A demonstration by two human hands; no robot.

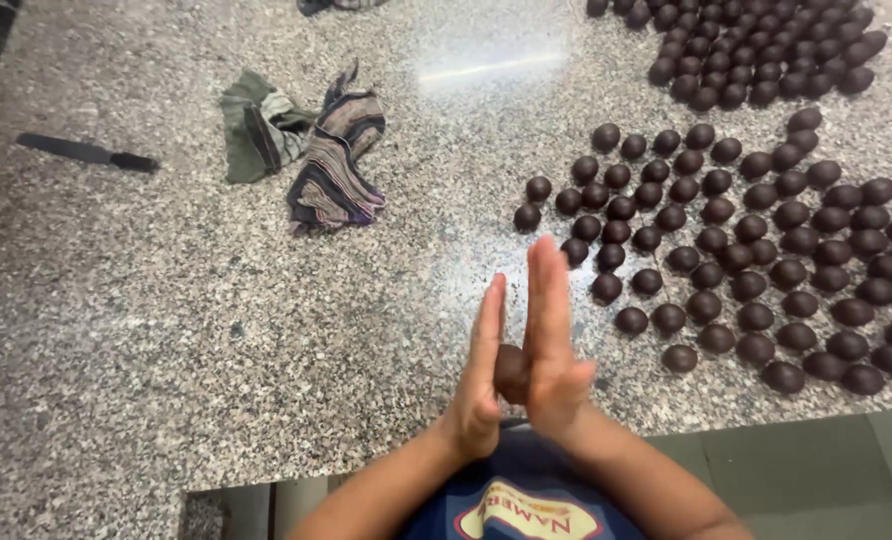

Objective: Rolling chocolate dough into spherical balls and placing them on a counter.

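Note:
My left hand (479, 375) and my right hand (551, 345) stand palm to palm over the near edge of the speckled granite counter (166, 300), fingers straight and pointing away from me. A dark brown ball (511, 372) is pressed between the two palms; only its near side shows. Right of my hands, several dark brown balls (746, 250) lie in loose rows on the counter. A second, tighter cluster of balls (756, 50) sits at the far right.
A crumpled striped cloth (334, 160) lies next to a green cloth (256, 125) at the far middle-left. A black knife (86, 152) lies at the far left. The counter edge (716, 425) runs just before my body.

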